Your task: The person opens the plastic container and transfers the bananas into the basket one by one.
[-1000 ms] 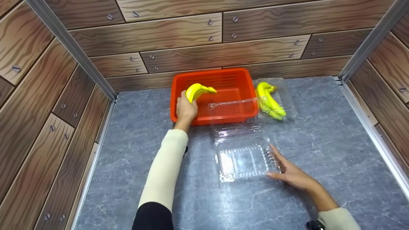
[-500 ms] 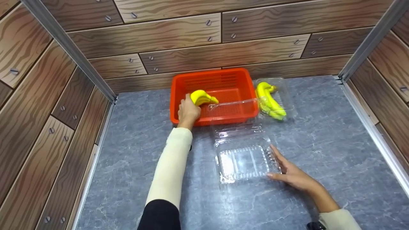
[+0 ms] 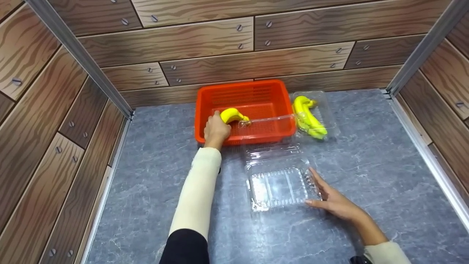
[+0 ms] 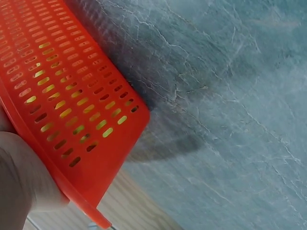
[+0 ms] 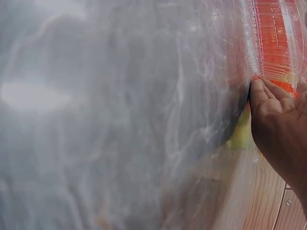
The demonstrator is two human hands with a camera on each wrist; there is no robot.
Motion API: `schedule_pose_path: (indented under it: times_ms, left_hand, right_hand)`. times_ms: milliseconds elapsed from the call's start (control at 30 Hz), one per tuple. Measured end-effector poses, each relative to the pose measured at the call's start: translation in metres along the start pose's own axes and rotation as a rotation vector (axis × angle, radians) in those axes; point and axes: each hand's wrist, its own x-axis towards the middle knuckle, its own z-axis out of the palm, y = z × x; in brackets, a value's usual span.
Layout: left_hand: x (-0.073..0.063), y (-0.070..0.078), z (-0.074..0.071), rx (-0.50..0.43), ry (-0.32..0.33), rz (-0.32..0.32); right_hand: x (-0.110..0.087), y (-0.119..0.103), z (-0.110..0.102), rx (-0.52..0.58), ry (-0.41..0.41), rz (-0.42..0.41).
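Observation:
In the head view, my left hand grips a yellow banana low inside the red-orange plastic basket. Its fingertips are hidden behind the fruit. Through the slots of the basket wall in the left wrist view, patches of yellow show, with the base of the hand beside the rim. My right hand touches the right side of a clear plastic clamshell box, index finger and thumb spread along its edge. The box's raised clear lid overlaps the basket's front in this view.
A second clear box to the right of the basket holds yellow bananas. Wood-patterned walls enclose the grey marbled surface at the back and both sides.
My left hand has lowered the banana deeper into the basket and shifted slightly right. The right hand and clear box have stayed in place.

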Motion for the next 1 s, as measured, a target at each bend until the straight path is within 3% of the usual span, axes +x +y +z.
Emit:
schedule_pose_path:
  times_ms: [667,800,1000]
  left_hand:
    - [0.0029,-0.0013,0.0010,0.015,0.015,0.040]
    - [0.0021,-0.0019,-0.0008,-0.004,0.066,0.074]
    - [-0.0039,-0.0024,-0.0015,-0.116,0.211,0.156]
  right_hand:
    - [-0.0002,-0.0037,0.0008,0.015,-0.005,-0.012]
    - [0.0008,-0.0041,0.0013,0.019,-0.007,-0.008]
    - [0.0014,-0.0037,0.0004,0.011,-0.008,-0.007]
